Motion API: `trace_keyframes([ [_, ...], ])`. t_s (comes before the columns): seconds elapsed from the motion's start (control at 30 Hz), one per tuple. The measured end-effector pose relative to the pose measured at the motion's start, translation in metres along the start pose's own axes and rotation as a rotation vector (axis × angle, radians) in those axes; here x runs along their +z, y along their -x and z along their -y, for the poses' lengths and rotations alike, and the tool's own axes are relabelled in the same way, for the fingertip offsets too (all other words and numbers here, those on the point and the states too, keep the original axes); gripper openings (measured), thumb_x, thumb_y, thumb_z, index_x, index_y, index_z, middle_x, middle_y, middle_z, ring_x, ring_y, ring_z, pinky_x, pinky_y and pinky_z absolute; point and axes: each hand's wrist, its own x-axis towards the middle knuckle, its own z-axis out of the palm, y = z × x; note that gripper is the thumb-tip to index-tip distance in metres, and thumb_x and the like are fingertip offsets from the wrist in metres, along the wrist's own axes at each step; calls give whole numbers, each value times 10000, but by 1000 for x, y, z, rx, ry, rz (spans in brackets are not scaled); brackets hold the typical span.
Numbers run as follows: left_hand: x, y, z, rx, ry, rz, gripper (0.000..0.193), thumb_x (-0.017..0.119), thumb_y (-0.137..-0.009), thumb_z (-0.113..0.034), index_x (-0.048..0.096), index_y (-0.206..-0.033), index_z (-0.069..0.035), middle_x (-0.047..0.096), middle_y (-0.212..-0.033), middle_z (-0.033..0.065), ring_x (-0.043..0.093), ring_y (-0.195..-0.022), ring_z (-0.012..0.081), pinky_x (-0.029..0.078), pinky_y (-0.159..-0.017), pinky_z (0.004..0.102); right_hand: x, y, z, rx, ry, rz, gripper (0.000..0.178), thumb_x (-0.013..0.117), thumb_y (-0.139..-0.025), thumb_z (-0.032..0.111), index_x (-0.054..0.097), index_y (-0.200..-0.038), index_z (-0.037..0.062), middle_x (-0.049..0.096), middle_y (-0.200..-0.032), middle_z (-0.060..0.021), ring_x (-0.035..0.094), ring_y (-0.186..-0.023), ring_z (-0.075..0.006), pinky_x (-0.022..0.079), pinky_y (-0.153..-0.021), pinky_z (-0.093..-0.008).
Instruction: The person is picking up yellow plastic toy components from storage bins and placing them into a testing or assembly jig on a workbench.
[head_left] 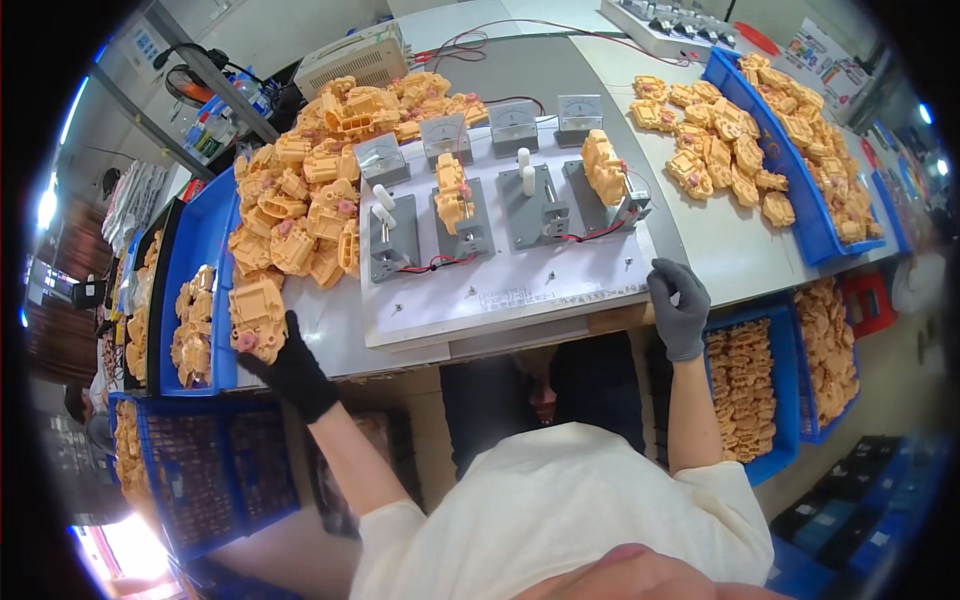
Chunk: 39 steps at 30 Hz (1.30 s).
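Observation:
My left hand [296, 372], in a black glove, grips a pale orange plastic housing [258, 318] with a small pink part on it, at the table's left front. My right hand [682, 310], in a grey glove, is beside the right front corner of a white test board [430, 318]. Its fingers are loosely bent, with nothing visible in them. Grey fixtures with white-tipped levers stand on the board. One housing [453, 195] sits on the second fixture from the left, and another [603, 168] on the rightmost one. Behind the fixtures is a row of analog meters [513, 124].
Housings are heaped [300, 205] left of the board, and more lie loose [715, 140] at its right. Blue bins [215, 235] flank the table, including a right one [770, 150]. Another filled bin [785, 400] stands lower right. A beige power supply [352, 60] sits behind.

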Motion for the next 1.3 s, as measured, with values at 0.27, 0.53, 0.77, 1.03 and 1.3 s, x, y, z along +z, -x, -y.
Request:
trace_keyframes([
  [0.27, 98, 120, 115, -554, -381, 667, 505, 685, -832, -237, 460, -1235, -32, 532, -1184, 93, 559, -1048, 213, 469, -901, 368, 2, -22, 0, -124, 299, 235, 309, 728, -732, 138, 651, -1015, 40, 623, -879, -113, 606, -771, -270, 501, -686, -350],
  [0.53, 194, 181, 200, -152, -404, 1179, 639, 769, -680, -182, 493, -1242, -49, 437, -1308, 161, 504, -1145, 277, 412, -947, 367, 1, -37, -42, 76, -141, 418, 305, 671, -712, 8, 651, -1016, 5, 653, -941, -63, 623, -890, -139, 504, -767, -273],
  [0.77, 194, 197, 227, -142, -326, 1096, 678, 761, -646, -108, 452, -1246, -42, 450, -1302, 139, 501, -1145, 264, 403, -962, 363, -7, -106, -26, 265, -100, 231, 279, 683, -829, 133, 647, -1068, -6, 674, -887, -64, 605, -764, -94, 498, -679, -260],
  [1.03, 190, 192, 226, -209, -434, 1081, 441, 699, -615, 3, 562, -1033, -30, 558, -1192, 168, 573, -1068, 270, 453, -897, 339, 41, -172, 39, 124, 471, 743, 761, 680, -727, 519, 455, -1331, 116, 662, -951, -208, 664, -906, -259, 520, -786, -366],
  [1.3, 201, 196, 210, -77, -521, 1066, 653, 724, -625, -20, 463, -1223, -10, 543, -1082, 113, 554, -851, 180, 457, -809, 302, -4, -240, -54, 160, -245, -10, 617, 691, -752, 379, 526, -1266, 81, 658, -1016, -167, 675, -796, -227, 543, -698, -381],
])
